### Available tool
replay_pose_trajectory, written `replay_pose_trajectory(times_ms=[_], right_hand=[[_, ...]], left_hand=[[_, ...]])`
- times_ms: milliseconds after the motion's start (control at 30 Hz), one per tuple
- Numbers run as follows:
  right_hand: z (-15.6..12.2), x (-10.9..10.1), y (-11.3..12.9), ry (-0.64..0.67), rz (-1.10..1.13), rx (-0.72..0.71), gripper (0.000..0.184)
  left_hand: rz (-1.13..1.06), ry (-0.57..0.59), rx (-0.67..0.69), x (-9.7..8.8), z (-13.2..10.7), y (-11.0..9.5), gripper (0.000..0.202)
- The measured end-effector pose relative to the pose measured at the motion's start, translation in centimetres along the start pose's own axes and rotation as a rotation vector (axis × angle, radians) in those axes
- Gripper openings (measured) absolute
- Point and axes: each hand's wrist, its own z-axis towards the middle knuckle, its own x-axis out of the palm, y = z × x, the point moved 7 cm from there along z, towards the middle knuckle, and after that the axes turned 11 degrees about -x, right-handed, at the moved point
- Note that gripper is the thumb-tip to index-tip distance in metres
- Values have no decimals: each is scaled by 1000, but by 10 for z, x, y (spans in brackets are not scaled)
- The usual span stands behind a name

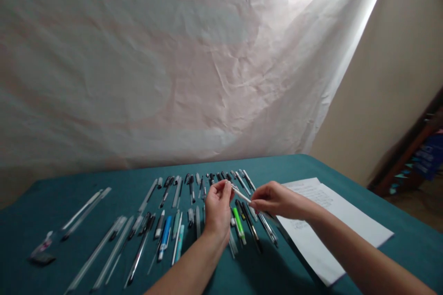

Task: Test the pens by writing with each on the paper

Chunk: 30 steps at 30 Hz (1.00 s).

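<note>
Both hands meet over the middle of a teal table [69, 193], above rows of pens. My left hand [218, 209] pinches one end of a thin white pen [241, 194] with its fingertips. My right hand [277, 200] pinches the other end of the same pen, so it hangs between the two hands just above the table. Several pens [173, 228] lie in rows below and to the left, among them a green one [238, 223] and a blue one [165, 235].
A white sheet of paper [346, 223] with faint writing lies on the table to the right. Long clear pen tubes [104, 249] lie at the left, with a small dark object [42, 254] near the left edge. A creased white cloth [173, 64] hangs behind the table.
</note>
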Motion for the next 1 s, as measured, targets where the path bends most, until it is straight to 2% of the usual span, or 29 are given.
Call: replay_pose_trajectory(times_ms=[67,133,167,233,333,367,433,533,667,833,1000], right_hand=[[4,-6,-5,-5,-25,9,35],[14,-30,-23,-96,-114,46,35],[20,-48,-35,-181,-199,79,36],[30,-88,-68,-350,-450,252,33],[48,-117,-117,-376,-542,400,23],[52,-122,-132,-370,-560,447,21],[58,-123,-157,-361,-588,524,18],[63,-119,-182,-363,-618,589,14],[68,-113,-203,-363,-631,636,15],[70,-113,-209,-353,-631,652,28],[61,-124,-187,-365,-640,552,45]], left_hand=[[27,4,10,2,-4,2,32],[94,23,9,7,-13,5,36],[159,53,6,11,-20,8,36],[354,177,-8,24,-38,18,29],[720,437,34,41,-71,41,19],[836,551,70,46,-81,51,22],[1014,680,118,48,-93,68,31],[1174,789,129,44,-95,90,34],[1255,861,257,43,-91,97,33],[1311,859,367,42,-90,97,30],[1306,873,416,43,-93,94,31]])
